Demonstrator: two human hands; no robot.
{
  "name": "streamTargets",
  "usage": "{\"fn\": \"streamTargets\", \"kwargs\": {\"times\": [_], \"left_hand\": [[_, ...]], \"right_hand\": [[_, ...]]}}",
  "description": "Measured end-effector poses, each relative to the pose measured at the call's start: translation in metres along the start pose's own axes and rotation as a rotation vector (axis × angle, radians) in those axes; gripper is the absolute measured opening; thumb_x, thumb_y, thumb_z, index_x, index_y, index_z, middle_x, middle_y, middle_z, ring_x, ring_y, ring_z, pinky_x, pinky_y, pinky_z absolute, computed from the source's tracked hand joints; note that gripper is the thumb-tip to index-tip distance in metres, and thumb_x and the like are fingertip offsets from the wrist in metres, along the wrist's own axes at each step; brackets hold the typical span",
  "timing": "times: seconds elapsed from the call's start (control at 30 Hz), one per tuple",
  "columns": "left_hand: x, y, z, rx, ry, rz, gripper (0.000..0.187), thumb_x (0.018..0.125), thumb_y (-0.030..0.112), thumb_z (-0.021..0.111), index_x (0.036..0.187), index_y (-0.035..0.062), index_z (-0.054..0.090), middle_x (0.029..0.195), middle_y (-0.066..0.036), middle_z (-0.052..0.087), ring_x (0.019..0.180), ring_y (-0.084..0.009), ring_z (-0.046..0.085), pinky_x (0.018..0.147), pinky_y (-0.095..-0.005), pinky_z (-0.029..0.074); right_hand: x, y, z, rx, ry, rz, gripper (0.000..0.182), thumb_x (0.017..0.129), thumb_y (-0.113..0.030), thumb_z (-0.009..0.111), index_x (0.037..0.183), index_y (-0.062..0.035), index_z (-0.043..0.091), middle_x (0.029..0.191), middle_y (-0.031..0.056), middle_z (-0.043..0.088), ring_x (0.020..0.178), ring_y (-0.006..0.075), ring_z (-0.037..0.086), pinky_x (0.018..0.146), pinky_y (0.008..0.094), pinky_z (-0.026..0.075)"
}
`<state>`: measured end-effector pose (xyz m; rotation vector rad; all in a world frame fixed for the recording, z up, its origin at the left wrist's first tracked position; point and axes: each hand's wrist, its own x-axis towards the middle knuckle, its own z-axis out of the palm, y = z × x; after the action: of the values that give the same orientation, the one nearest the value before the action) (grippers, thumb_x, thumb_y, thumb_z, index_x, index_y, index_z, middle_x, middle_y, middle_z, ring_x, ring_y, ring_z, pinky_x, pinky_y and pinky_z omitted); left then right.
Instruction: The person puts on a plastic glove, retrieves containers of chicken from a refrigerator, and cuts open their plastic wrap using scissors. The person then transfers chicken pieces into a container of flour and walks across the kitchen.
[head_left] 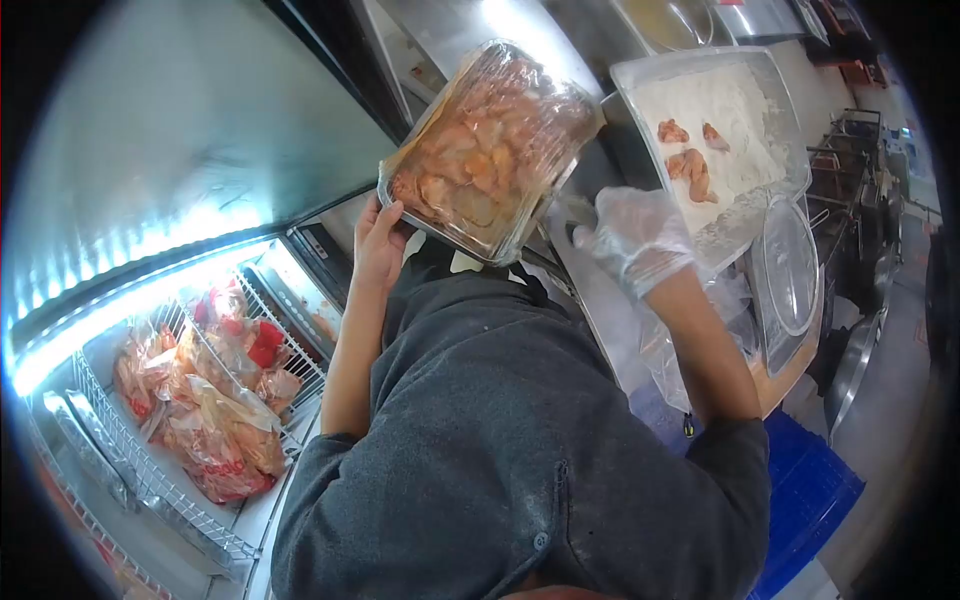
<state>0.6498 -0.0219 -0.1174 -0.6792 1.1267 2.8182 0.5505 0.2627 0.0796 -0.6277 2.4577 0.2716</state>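
My bare left hand (380, 243) grips the near left corner of a metal tray (470, 243), which is tilted and held out in front of me. Raw marinated chicken pieces (480, 150) fill the tray under clear plastic wrap (535, 75). My right hand (640, 238), in a clear plastic glove, is to the right of the tray and apart from it. Its thumb stands away from the fingers, and nothing shows in it. Just beyond it is a clear tub (800, 165) of white flour (745, 110) with a few chicken pieces (693, 172) on top.
An open lit fridge or freezer at my left has a wire basket (230, 340) with several bags of raw meat (220, 430). Its lid or door (160, 130) rises beside the tray. A clear oval lid (788, 265) and a blue crate (805, 490) are at the right.
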Motion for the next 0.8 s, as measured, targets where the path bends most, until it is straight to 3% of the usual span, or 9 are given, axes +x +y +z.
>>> {"fn": "streamTargets", "kwargs": {"times": [0.03, 0.07, 0.17, 0.3, 0.37, 0.5, 0.57, 0.7, 0.8], "left_hand": [[0.000, 0.000, -0.001, 0.002, -0.007, -0.008, 0.043, 0.101, 0.012, 0.059, 0.141, 0.0006, 0.050, 0.130, -0.009, 0.064, 0.116, -0.0210, 0.064, 0.102, -0.0395, 0.051], [0.000, -0.001, -0.002, 0.000, -0.021, -0.012, 0.043, 0.101, 0.011, 0.057, 0.142, 0.0015, 0.049, 0.131, -0.010, 0.063, 0.118, -0.0217, 0.063, 0.103, -0.0407, 0.051], [0.001, -0.001, -0.004, 0.000, -0.049, -0.016, 0.043, 0.101, 0.009, 0.056, 0.143, 0.0028, 0.048, 0.133, -0.010, 0.062, 0.120, -0.0225, 0.063, 0.105, -0.0418, 0.051], [0.001, -0.001, -0.004, -0.001, -0.027, -0.023, 0.043, 0.101, 0.009, 0.056, 0.143, 0.0032, 0.048, 0.135, -0.010, 0.062, 0.121, -0.0231, 0.063, 0.106, -0.0421, 0.051], [0.001, -0.001, -0.004, 0.005, -0.030, -0.024, 0.044, 0.102, 0.010, 0.056, 0.144, 0.0030, 0.047, 0.136, -0.011, 0.061, 0.122, -0.0233, 0.062, 0.106, -0.0423, 0.050], [0.000, -0.002, -0.001, 0.002, -0.012, -0.006, 0.045, 0.102, 0.009, 0.056, 0.145, 0.0021, 0.046, 0.139, -0.012, 0.059, 0.125, -0.0244, 0.061, 0.107, -0.0431, 0.050], [0.001, -0.005, -0.005, -0.004, -0.025, -0.014, 0.046, 0.102, 0.009, 0.055, 0.146, 0.0018, 0.045, 0.139, -0.012, 0.059, 0.126, -0.0246, 0.060, 0.108, -0.0433, 0.049], [0.002, -0.003, -0.006, 0.000, -0.028, -0.028, 0.046, 0.102, 0.009, 0.055, 0.146, 0.0010, 0.044, 0.140, -0.013, 0.058, 0.128, -0.0253, 0.059, 0.110, -0.0431, 0.047], [0.003, 0.000, -0.005, 0.002, -0.016, -0.014, 0.044, 0.102, 0.008, 0.054, 0.144, 0.0006, 0.045, 0.138, -0.013, 0.059, 0.126, -0.0253, 0.060, 0.110, -0.0421, 0.047]], "right_hand": [[-0.002, 0.002, -0.006, -0.036, 0.077, 0.110, 0.044, 0.092, -0.048, 0.061, 0.091, -0.0056, 0.073, 0.086, 0.0150, 0.073, 0.082, 0.0325, 0.073, 0.075, 0.0422, 0.058], [-0.001, -0.002, -0.014, -0.047, -0.012, 0.156, 0.038, 0.093, -0.039, 0.058, 0.099, -0.0062, 0.076, 0.099, 0.0177, 0.075, 0.095, 0.0308, 0.074, 0.084, 0.0399, 0.057], [0.018, -0.004, 0.023, 0.025, -0.008, 0.090, 0.039, 0.092, -0.039, 0.058, 0.094, -0.0049, 0.076, 0.095, 0.0172, 0.075, 0.094, 0.0297, 0.074, 0.085, 0.0402, 0.057], [0.008, -0.030, -0.004, 0.130, -0.342, -0.009, 0.044, 0.091, -0.042, 0.060, 0.089, -0.0015, 0.075, 0.090, 0.0175, 0.075, 0.092, 0.0324, 0.074, 0.087, 0.0419, 0.057], [-0.006, -0.022, 0.004, 0.173, -0.248, -0.058, 0.042, 0.091, -0.042, 0.060, 0.089, -0.0023, 0.076, 0.089, 0.0189, 0.074, 0.088, 0.0325, 0.074, 0.084, 0.0414, 0.058], [-0.008, -0.004, -0.010, 0.065, -0.116, 0.179, 0.038, 0.094, -0.041, 0.059, 0.086, -0.0080, 0.077, 0.089, 0.0144, 0.075, 0.085, 0.0286, 0.075, 0.078, 0.0397, 0.057], [-0.002, 0.013, -0.003, 0.031, 0.148, 0.317, 0.039, 0.095, -0.040, 0.059, 0.086, -0.0070, 0.076, 0.088, 0.0133, 0.076, 0.087, 0.0285, 0.075, 0.077, 0.0393, 0.057], [0.029, 0.017, 0.032, -0.038, 0.244, 0.233, 0.029, 0.092, -0.031, 0.062, 0.086, -0.0069, 0.076, 0.086, 0.0137, 0.075, 0.083, 0.0304, 0.075, 0.073, 0.0413, 0.057], [0.021, 0.007, 0.025, -0.030, 0.131, 0.125, 0.027, 0.091, -0.030, 0.063, 0.090, -0.0059, 0.075, 0.087, 0.0154, 0.075, 0.082, 0.0326, 0.075, 0.073, 0.0433, 0.057]]}}
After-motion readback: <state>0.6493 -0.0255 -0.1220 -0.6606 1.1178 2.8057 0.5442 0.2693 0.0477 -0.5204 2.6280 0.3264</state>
